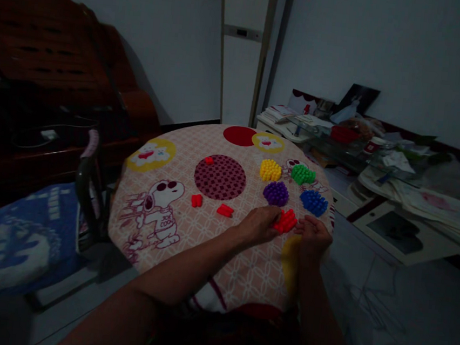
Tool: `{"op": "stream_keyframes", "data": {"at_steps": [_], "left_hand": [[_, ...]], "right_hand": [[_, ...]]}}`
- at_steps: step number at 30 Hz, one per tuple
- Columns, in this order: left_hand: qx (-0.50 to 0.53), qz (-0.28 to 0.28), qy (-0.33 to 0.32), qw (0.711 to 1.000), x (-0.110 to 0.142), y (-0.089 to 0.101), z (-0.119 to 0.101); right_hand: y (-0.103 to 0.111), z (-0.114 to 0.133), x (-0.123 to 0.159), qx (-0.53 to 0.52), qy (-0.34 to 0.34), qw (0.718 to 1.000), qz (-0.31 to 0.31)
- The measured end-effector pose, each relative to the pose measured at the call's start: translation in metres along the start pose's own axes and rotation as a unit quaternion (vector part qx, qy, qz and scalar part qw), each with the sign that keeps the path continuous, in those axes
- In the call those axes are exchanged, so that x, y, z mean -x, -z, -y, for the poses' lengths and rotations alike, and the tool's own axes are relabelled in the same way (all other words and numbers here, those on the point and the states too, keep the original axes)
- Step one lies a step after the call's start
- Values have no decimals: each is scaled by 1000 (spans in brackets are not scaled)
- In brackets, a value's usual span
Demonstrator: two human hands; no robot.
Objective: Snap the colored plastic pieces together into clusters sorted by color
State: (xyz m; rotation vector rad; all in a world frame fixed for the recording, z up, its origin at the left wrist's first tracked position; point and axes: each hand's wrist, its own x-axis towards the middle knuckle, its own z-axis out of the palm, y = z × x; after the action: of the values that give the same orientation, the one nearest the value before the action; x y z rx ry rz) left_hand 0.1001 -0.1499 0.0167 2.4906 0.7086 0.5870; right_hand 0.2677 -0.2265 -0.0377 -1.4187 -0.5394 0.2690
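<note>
Clustered in front of me are red knobbed plastic pieces (286, 221), with a hand at either side. My left hand (259, 224) is closed at their left edge, its thumb and fingertips against the red plastic. At the right edge my right hand (315, 237) has its fingers curled together; whatever they hold is too dark and small to name. Just beyond sit a purple cluster (275, 194) and a blue cluster (314, 202). Farther back are a yellow cluster (270, 170) and a green cluster (303, 174). Small red pieces (225, 210) lie apart, left of my left hand.
A patterned cloth covers the round table (190, 250). To the left stand a chair with a blue cover (29, 229) and a wooden bench (55, 47). Along the right wall runs a low cabinet (395, 232) loaded with papers, bags and a red-and-white cup (373, 145).
</note>
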Motion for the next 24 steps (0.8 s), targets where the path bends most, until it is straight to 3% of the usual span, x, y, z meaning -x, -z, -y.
{"op": "stream_keyframes", "data": {"at_steps": [7, 15, 20, 24], "left_hand": [[11, -79, 64, 995, -9, 40, 52], [8, -136, 143, 980, -7, 61, 79], [-109, -195, 245, 943, -12, 95, 118], [-148, -200, 327, 912, -19, 121, 157]], "right_hand": [[0, 1, 3, 9, -1, 1000, -2], [-1, 0, 0, 2, 2, 1000, 5], [-1, 0, 1, 3, -3, 1000, 4], [-1, -1, 1, 5, -7, 1000, 4]]}}
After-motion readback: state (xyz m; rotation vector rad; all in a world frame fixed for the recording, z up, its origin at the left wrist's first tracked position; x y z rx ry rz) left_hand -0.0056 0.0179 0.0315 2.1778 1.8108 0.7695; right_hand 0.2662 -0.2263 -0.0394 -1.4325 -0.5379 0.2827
